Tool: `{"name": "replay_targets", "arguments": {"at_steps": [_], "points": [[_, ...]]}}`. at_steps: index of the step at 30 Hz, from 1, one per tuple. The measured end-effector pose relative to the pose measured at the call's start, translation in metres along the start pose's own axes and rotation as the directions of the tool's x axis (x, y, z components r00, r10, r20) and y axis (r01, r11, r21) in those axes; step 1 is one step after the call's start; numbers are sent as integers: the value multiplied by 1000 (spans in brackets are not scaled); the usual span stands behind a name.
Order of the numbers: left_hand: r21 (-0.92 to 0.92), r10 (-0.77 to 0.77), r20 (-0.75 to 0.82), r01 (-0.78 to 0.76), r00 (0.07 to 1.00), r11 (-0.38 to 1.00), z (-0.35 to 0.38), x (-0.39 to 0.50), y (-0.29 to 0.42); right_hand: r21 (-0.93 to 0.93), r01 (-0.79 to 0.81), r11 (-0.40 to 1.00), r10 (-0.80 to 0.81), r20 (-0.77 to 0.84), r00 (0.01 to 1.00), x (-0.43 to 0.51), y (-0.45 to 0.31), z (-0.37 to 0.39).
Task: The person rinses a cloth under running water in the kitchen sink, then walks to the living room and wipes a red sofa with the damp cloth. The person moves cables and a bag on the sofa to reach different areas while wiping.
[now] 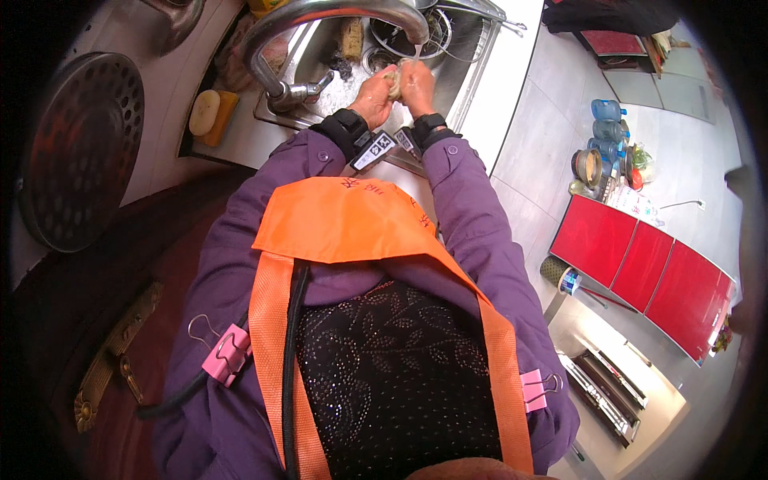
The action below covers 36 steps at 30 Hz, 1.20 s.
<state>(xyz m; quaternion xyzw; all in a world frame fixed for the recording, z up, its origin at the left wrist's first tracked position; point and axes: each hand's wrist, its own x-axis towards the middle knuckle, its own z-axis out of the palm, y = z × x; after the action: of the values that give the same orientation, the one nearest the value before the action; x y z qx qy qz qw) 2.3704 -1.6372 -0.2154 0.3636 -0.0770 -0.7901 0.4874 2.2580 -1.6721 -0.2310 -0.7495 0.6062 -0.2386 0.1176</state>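
Observation:
Over a metal sink (477, 66), my left hand (373, 97) and my right hand (417, 87) grip a wet, pale beige cloth or scrubber (394, 84) between them. Its exact kind is hard to tell, since the fingers cover most of it. Water runs from the curved metal faucet (336, 9) onto my right hand. Below lies foamy water (339, 93) on the sink floor. A brown sponge (352, 39) and a dark scouring pad (342, 67) rest in the sink beyond my left hand. Behind my hands sits a round metal strainer or pot (441, 30).
Left of the sink, a white soap bar (204, 112) lies on a yellow sponge (221, 120). A perforated round metal pan (87, 150) hangs farther left. On the right are blue water jugs (606, 111) and a red cabinet (636, 264). The faucet lever (324, 81) stands near my left wrist.

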Motion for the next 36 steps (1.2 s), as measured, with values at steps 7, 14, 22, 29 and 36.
{"name": "replay_targets", "arguments": {"at_steps": [7,14,22,29,36], "points": [[-190,55,247,-8,968,982,-10,-11,11,367,86,926,-42,-127,991,-41,-43,-25],[125,-92,108,78,990,989,-8,-1,-9,141,-151,978,166,-97,981,-17,-18,-15],[-150,-106,520,213,847,965,-36,3,11,264,259,929,-189,-263,946,-50,-54,-21],[-3,-186,91,187,978,982,4,-14,8,98,15,995,-23,84,996,2,-10,-22],[-142,-163,319,217,934,966,-18,-7,16,103,379,920,-370,-101,924,-48,-43,-33]]}}
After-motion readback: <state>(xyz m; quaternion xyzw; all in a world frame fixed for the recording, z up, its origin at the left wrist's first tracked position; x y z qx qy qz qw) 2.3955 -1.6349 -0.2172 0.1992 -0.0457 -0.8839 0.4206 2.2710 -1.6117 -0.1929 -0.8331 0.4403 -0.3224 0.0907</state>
